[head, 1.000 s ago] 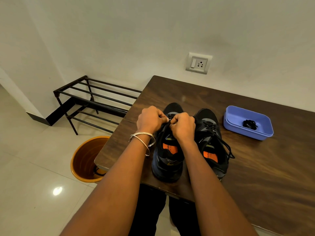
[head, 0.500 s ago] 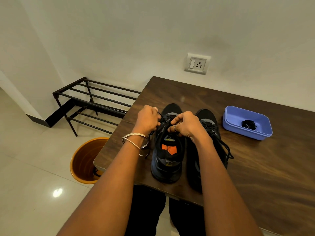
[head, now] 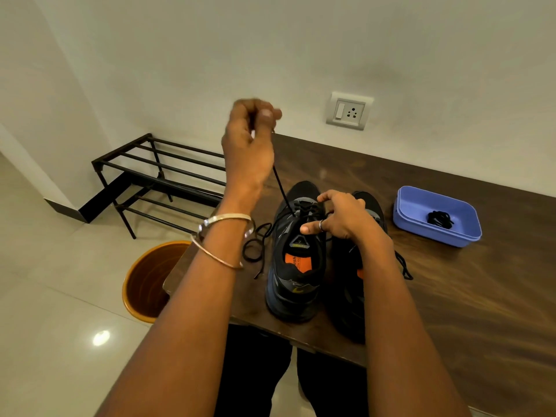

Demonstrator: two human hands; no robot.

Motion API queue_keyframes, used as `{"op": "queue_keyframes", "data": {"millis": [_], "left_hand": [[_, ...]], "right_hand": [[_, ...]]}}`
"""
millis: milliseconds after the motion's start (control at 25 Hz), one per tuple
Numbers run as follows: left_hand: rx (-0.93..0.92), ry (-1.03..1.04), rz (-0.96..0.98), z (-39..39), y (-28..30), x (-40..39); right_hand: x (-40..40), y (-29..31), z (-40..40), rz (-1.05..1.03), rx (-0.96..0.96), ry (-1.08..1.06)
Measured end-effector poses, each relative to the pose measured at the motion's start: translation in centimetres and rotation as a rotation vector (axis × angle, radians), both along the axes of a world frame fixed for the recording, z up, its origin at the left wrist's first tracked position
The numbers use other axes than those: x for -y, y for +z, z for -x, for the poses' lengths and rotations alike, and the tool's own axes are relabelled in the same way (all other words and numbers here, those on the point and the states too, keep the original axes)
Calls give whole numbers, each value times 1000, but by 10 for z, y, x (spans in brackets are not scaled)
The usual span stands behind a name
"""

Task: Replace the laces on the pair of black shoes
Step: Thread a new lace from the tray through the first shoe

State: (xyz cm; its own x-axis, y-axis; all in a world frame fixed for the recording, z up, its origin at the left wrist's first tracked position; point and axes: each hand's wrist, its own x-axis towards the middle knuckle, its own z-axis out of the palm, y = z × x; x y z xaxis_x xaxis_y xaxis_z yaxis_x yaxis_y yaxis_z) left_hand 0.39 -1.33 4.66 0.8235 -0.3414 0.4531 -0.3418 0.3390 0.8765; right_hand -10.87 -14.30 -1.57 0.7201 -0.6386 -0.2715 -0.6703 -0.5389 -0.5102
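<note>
Your left hand (head: 249, 145) has risen, pinching the lace (head: 281, 188) taut — right hand (head: 340, 216) grips the left shoe (head: 298, 266) — unlacing underway.

left hand (head: 248, 145) has risen from the left shoe (head: 296, 266), drawing its black lace (head: 281, 188) up taut.

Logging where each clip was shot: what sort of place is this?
Probably a home, perhaps near an entryway: a bare metal shoe rack stands on the tiled floor against a plain wall with a switch-and-socket plate, beside a wooden table.
</note>
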Motion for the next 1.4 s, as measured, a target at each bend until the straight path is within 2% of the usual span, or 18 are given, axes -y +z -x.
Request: {"op": "queue_keyframes", "data": {"millis": [80, 160, 240, 320, 440, 520, 600, 720, 840, 920, 1000, 1040, 1080, 1160, 1240, 1280, 1320, 1400], "left_hand": [[220, 2, -505, 0, -28, 3], [400, -121, -971, -3, -51, 7], [483, -228, -1269, -4, -63, 9], [452, -233, -1333, -7, -68, 11], [373, -177, -1295, -9, -70, 13], [329, -142, -1235, -8, -71, 12], [220, -90, -1062, -5, -66, 8], [-96, 24, -500, 3, -33, 5], [-377, -56, 97, 12, 10, 6], [-463, -140, 318, 14, 25, 7], [-478, -175, 367, 12, 23, 7], [-446, -163, 290, 10, 16, 6], [-368, -132, 113, 7, 7, 5], [-83, -66, -472, 2, -20, 4], [224, -149, -1083, -3, -46, 2], [303, -201, -1276, -4, -55, 2], [327, -235, -1374, -5, -59, 2], [269, -271, -1388, -6, -60, 1]], "right_hand": [[3, -2, 2, -41, -7, 34], [4, -5, 3, -52, -12, 37], [4, -4, 3, -33, -20, 37], [3, -2, 2, -11, -31, 40], [4, -4, 2, -22, -40, 31], [5, -7, 2, -44, -40, 20], [4, -9, 1, -69, -41, 3], [4, -11, 1, -146, -31, -14], [2, -12, 2, -173, -45, -34], [-1, -10, 4, -180, -64, -44], [-2, -9, 5, -210, -60, -58], [-3, -7, 5, -221, -55, -60], [-2, -7, 5, -230, -48, -57], [1, -10, 3, -234, -46, -45], [3, -12, 1, -209, -53, -30], [3, -12, 1, -197, -54, -25], [3, -12, 1, -194, -51, -23], [3, -10, 2, -218, -48, -31]]}}
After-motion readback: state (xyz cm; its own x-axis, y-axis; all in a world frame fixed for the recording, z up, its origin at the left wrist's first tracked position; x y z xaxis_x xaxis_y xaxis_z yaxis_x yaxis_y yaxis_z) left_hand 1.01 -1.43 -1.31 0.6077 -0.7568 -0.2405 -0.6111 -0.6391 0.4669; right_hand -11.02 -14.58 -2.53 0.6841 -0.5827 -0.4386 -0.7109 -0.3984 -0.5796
